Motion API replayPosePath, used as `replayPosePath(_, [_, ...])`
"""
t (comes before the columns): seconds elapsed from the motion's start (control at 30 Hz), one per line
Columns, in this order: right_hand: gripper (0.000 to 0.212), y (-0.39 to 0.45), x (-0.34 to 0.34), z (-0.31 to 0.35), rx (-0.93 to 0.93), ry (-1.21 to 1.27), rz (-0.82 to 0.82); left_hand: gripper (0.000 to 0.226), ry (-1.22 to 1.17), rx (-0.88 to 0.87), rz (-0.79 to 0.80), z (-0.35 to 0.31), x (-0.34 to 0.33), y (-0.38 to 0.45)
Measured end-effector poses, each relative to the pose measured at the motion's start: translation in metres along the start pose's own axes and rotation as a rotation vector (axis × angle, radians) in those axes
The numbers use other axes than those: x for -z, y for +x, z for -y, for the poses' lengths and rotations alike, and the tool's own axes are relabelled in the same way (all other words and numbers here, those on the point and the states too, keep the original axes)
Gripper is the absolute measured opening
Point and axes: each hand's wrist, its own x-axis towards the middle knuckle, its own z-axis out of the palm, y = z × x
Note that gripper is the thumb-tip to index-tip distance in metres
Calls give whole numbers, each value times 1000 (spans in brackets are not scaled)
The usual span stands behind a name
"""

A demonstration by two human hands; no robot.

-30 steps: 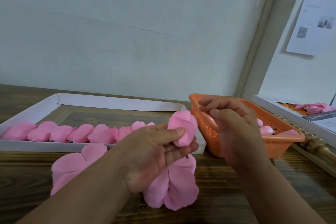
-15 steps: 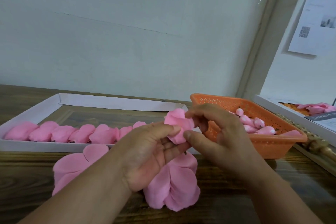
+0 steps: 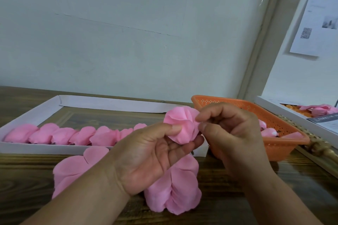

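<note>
Head view. Wooden table (image 3: 27, 197) against a pale wall (image 3: 128, 33). Both hands are raised over the table's middle, working one pink flower (image 3: 180, 128) of gathered petals. The flower is held in the air between them, in front of the tray's right end and just left of the basket.

Left hand (image 3: 146, 155): palm turned up toward the camera. The thumb presses on the flower's lower left and clamps it against the fingers curled beneath. Those fingers lie close together.

Right hand (image 3: 232, 133): fingers curled, back toward the basket. Forefinger and thumb tips close on the flower's right edge, pinching it. The other fingers are tucked toward the palm; nothing shows in them.

Flat petals (image 3: 173, 193): pink, lying on the table below the hands. A second patch lies to the left, partly under the left forearm.

Tray (image 3: 36, 115): white, shallow and long, behind the left hand. A row (image 3: 73, 134) of pink flowers lies along its near wall, each overlapping the next, from the left end up to the left thumb.

Basket (image 3: 278, 115): orange, perforated, right of the tray and behind the right hand. Pink buds (image 3: 268, 131) lie inside, partly hidden by that hand.

Far right: a white box (image 3: 285, 111) holds pink and orange pieces, too small to tell apart. A paper (image 3: 314, 14) with a square code hangs on the side wall.
</note>
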Motion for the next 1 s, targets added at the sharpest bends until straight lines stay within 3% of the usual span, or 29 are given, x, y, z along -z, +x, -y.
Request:
replayPosePath(0.13, [13, -1, 0, 1, 37, -70, -5, 32, -30, 7, 20, 0, 0, 0])
replayPosePath(0.33, [12, -1, -1, 4, 121, -390, -5, 41, -32, -9, 31, 0, 4, 1])
replayPosePath(0.53, [18, -1, -2, 9, 245, -554, 130, 34, -1, -37, -13, 2, 5, 3])
replayPosePath(0.67, [2, 1, -2, 6, 154, -518, 135, 33, 52, -46, -27, 4, 5, 3])
replayPosePath(0.83, [6, 1, -2, 6, 135, -456, 185, 30, 124, -74, -42, 4, 5, 3])
replayPosePath(1.0, [14, 0, -6, 3, 42, -415, 83, 19, 175, -108, -79, 4, 2, 3])
